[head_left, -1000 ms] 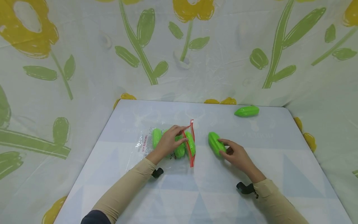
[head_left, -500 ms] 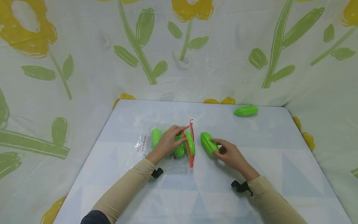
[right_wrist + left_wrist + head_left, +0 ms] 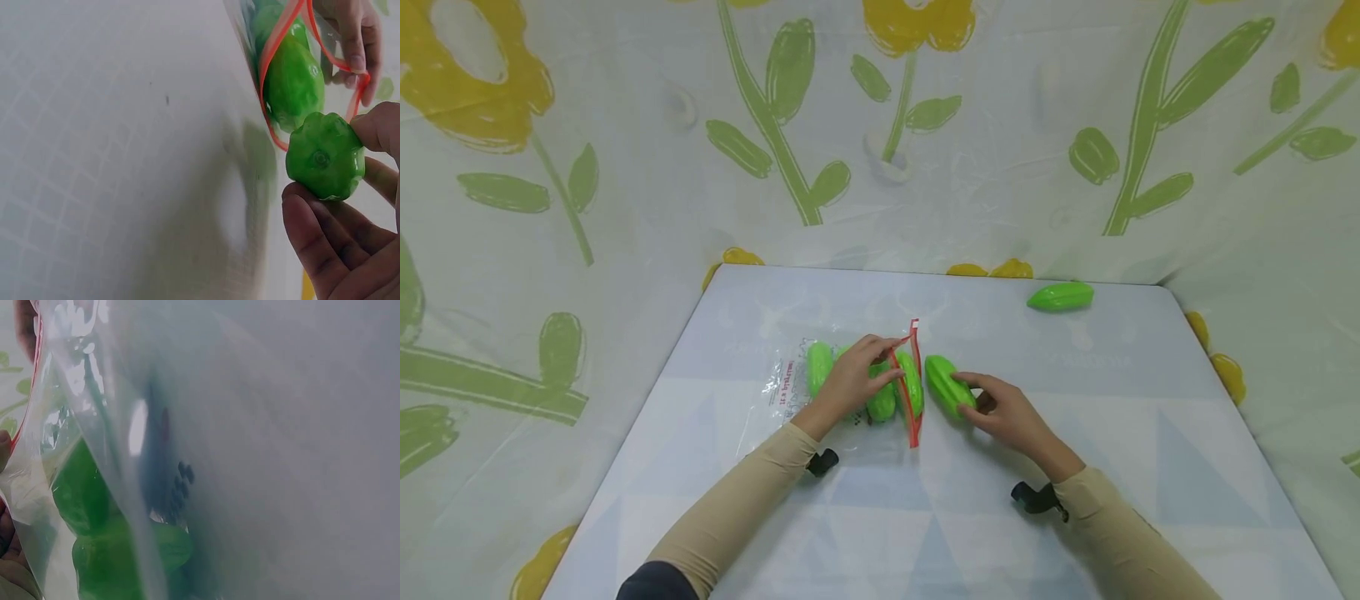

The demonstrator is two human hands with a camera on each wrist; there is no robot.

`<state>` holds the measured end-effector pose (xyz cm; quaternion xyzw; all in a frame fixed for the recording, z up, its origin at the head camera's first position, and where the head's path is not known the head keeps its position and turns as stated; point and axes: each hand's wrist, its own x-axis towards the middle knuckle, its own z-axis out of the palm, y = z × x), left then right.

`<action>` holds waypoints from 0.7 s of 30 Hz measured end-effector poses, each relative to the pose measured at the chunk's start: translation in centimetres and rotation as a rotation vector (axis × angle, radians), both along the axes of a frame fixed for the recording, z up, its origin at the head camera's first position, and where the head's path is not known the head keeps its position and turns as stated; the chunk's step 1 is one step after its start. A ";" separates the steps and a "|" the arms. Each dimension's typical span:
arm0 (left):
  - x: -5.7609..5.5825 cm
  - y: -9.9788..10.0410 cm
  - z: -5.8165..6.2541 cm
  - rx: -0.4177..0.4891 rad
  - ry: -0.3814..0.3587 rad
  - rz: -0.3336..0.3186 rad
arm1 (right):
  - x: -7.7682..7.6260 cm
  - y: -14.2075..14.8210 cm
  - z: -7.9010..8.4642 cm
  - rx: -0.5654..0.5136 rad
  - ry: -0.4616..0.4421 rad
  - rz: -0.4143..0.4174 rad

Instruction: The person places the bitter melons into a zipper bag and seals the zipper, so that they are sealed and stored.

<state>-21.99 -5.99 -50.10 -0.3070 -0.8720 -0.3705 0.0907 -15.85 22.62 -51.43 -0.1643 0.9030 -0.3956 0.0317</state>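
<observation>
My left hand [image 3: 853, 379] pinches the red zip edge of a clear zip bag [image 3: 790, 417], and its mouth gapes to the right. Several green ridged toy fruits [image 3: 881, 403] lie inside, partly hidden by that hand; the left wrist view shows some green fruit [image 3: 106, 550] through the plastic. My right hand [image 3: 1011, 417] grips another oblong green toy fruit [image 3: 946, 385] between thumb and fingers, just right of the bag's mouth. In the right wrist view the lobed end of this held fruit [image 3: 325, 156] shows, with the red zip edge [image 3: 269, 62] behind it.
One more green toy fruit [image 3: 1060, 297] lies near the back right edge of the pale patterned table [image 3: 985, 533]. Flower-printed sheeting [image 3: 985, 200] hangs behind the table and at its sides.
My right hand has moved left with the green toy fruit, bringing it close to the bag's mouth. The left hand and the bag have stayed nearly still.
</observation>
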 end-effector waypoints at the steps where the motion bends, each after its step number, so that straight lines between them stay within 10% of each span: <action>1: 0.0 0.0 0.0 0.000 0.005 -0.001 | 0.0 -0.1 0.0 -0.001 -0.002 0.006; 21: 0.2 0.1 0.3 -0.005 0.000 -0.010 | -0.7 -3.3 0.0 -0.003 0.000 0.143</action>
